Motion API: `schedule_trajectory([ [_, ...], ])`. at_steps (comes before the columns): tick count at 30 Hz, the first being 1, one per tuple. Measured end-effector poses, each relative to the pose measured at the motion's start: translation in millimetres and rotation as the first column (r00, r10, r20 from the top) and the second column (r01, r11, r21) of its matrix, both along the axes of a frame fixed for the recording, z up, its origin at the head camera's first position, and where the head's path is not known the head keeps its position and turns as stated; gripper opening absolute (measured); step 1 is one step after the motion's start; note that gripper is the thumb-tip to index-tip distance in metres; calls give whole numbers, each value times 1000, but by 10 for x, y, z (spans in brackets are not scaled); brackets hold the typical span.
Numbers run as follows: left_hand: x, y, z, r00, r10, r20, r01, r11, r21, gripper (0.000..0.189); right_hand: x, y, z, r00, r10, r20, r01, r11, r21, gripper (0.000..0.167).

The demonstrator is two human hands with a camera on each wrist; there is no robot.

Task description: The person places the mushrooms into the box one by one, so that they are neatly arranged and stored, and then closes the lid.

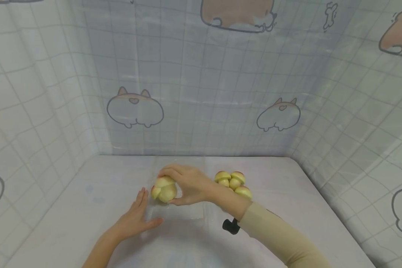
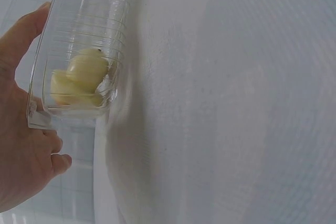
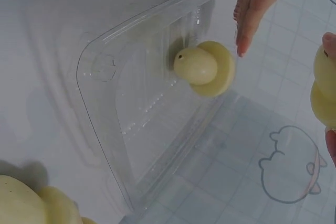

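Pinching a yellow mushroom-shaped piece point(image 1: 168, 193) over the clear tray point(image 3: 142, 108) with the right hand point(image 1: 187, 184); holding the left hand point(image 1: 135, 219) straight-fingered at the tray's left edge, near a second piece point(image 3: 195, 65) inside. Could knock the latter askew if lowered too close, or skid the seemingly light tray if pushed against its wall; could brush the grouped pieces point(image 1: 243, 191) right of the tray if swung low.

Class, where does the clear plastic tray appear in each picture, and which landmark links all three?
Head: clear plastic tray, lower half, just left of centre.
Left wrist: tray, upper left, cut off by the top edge.
Right wrist: tray, left of centre, nearly top to bottom.
Shared landmark: left hand.
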State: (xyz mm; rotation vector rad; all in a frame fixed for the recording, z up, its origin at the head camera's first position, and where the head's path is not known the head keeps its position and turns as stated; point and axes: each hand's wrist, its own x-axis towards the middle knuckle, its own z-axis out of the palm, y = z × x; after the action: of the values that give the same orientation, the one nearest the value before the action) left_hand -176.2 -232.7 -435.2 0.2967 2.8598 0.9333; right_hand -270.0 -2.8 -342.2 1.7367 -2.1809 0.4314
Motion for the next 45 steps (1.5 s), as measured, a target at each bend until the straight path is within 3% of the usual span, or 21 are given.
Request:
schedule_trajectory([
  [9,-20,-11,-48,1000,-1,4,1,1000,12,115,1,-66,-118,998,-21,56,14,992,129,78],
  [15,-10,-9,-22,1000,-10,-11,10,1000,8,116,20,-112,-198,997,-18,74,1,973,230,77],
  [23,-7,-18,-31,1000,-10,15,10,1000,20,116,54,-189,-324,999,2,47,-17,948,319,70],
  [30,-9,-16,-31,1000,-6,13,6,1000,31,117,83,-268,-404,1000,-4,-26,15,896,443,73],
  [35,-1,-13,-20,1000,-14,21,13,999,33,116,103,-315,-428,999,-7,-50,30,880,475,74],
  [42,-7,-17,-20,1000,-18,1,18,999,37,116,72,-414,-492,988,91,-125,-17,866,499,64],
  [45,-8,-20,-33,1000,-21,0,21,999,45,115,70,-452,-513,986,115,-118,-39,859,511,59],
])
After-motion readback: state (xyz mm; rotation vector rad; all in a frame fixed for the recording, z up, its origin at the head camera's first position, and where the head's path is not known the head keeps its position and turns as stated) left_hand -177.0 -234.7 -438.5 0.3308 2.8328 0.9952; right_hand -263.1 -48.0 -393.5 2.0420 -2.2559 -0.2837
